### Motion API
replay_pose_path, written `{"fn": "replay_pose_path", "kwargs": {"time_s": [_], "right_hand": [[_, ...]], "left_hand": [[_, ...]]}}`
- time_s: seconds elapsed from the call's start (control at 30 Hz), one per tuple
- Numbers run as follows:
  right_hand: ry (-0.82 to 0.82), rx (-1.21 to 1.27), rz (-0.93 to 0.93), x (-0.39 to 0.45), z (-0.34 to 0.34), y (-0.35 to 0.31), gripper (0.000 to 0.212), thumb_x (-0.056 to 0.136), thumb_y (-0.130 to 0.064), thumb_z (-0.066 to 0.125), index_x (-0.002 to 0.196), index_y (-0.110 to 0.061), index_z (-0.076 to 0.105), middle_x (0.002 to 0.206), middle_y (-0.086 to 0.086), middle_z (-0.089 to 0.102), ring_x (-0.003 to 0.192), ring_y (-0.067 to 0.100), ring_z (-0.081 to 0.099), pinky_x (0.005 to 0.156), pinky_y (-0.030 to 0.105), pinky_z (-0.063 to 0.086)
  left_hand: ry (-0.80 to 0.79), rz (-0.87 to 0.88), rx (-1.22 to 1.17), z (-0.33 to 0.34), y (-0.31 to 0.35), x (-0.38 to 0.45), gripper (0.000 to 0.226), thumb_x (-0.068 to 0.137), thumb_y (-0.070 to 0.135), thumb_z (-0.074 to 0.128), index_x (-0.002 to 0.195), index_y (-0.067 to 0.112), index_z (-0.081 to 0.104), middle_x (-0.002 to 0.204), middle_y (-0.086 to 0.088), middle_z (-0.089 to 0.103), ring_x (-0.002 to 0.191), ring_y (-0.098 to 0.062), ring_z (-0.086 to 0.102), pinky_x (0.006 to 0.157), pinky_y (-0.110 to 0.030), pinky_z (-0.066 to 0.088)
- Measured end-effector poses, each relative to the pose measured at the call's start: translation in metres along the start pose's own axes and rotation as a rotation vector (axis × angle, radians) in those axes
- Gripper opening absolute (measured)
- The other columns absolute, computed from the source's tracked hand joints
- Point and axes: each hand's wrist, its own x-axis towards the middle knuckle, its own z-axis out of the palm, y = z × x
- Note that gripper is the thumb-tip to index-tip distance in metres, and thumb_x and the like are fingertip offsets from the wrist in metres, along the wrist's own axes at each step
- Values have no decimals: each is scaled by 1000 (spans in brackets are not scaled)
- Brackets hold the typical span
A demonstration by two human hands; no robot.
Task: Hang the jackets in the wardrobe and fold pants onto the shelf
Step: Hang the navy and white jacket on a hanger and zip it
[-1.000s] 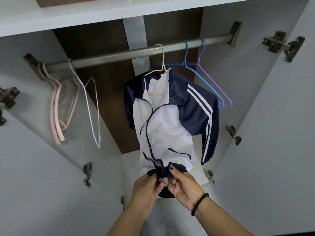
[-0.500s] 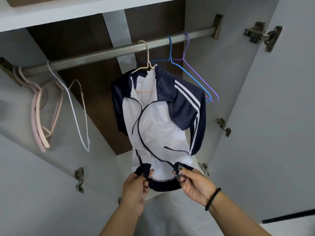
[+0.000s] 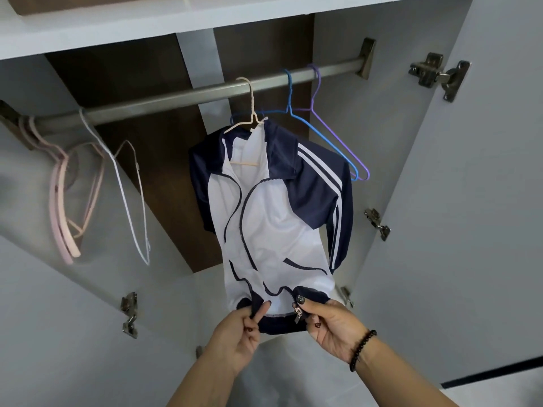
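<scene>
1. Nearest the camera, the left hand (image 3: pixel 238 333) pinches the dark hem band on the left side of the jacket (image 3: pixel 273 218), thumb and fingers curled round the fabric.
2. Beside it, the right hand (image 3: pixel 329 324), with a black bead bracelet (image 3: pixel 363 349) at the wrist, grips the hem on the other side, right at the metal zipper pull (image 3: pixel 298 312). The two hem ends are held slightly apart, with the zipper undone all the way up.
3. The jacket is white at the front, with navy shoulders and striped sleeves. It hangs on a cream hanger (image 3: pixel 249 113) from the rail (image 3: pixel 205 92) inside the wardrobe (image 3: pixel 440 201), so this one is already hung. The person appears to be lining up the zipper ends to close it.
4. The cloth looks thin, light and soft. It sags and creases freely, so it will give no resistance and swing easily on the hook. The ribbed hem and the zipper tape are the firmest places to hold. Pulling downward gently should keep the teeth straight, while a hard tug could slide the jacket off the hanger.
5. Further back, a blue hanger (image 3: pixel 320 133) and a purple hanger (image 3: pixel 338 133) hang bare to the right. A white hanger (image 3: pixel 129 201) and pink hangers (image 3: pixel 63 218) hang at the left end of the rail.
6. No pants or shelf for them can be seen.
</scene>
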Motion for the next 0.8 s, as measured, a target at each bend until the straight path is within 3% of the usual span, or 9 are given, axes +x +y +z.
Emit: {"fn": "replay_pose_path", "kwargs": {"time_s": [0.13,0.23,0.33,0.43,0.53,0.67,0.73,0.8], "right_hand": [[50,-5,0,-1,1,0,4,69,3,69,70,7,70,64,14,63,42,10,57,42,15,49],[82,5,5,0,3,2,15,77,4,65,63,6,70,57,14,63,45,12,63,43,16,51],[56,55,5,1,10,4,8,70,4,67,64,7,70,59,15,65,48,14,65,45,17,53],[-13,89,-8,-2,21,3,6,66,5,65,64,9,69,60,16,65,49,14,65,47,17,54],[-62,92,-25,-5,28,1,7,67,4,64,63,8,69,60,16,63,48,13,63,46,16,53],[-88,96,-60,-6,32,1,3,70,3,68,71,4,71,68,15,66,54,14,64,44,19,50],[-122,95,-84,-8,34,2,15,62,-1,82,74,0,72,73,15,69,59,17,66,48,22,51],[-157,100,-100,-9,35,2,41,41,-6,95,76,-1,74,75,15,70,63,19,69,53,25,55]], "left_hand": [[-18,79,-219,0,1,1,16,103,10,40,100,7,55,97,-20,67,31,-1,44,31,-11,35],[-71,157,-336,2,3,-4,14,102,11,43,99,7,56,99,-20,67,38,-1,52,36,-12,42],[-94,201,-266,4,3,-13,9,92,12,57,98,7,62,94,-11,73,57,-6,67,45,-14,50],[-104,234,-199,9,2,-23,19,73,5,67,91,9,64,83,-4,72,69,-9,69,50,-14,52],[-133,253,-144,17,2,-32,21,67,1,69,86,10,65,76,-3,69,70,-9,62,52,-14,53],[-197,317,-67,29,1,-42,24,66,2,70,88,10,65,81,-4,71,66,-8,64,53,-14,53],[-221,362,-17,35,1,-46,25,65,3,72,88,10,65,81,-5,71,65,-8,63,54,-14,52],[-233,410,33,38,0,-48,25,62,6,74,85,9,66,81,-6,72,63,-8,63,54,-15,52]]}}
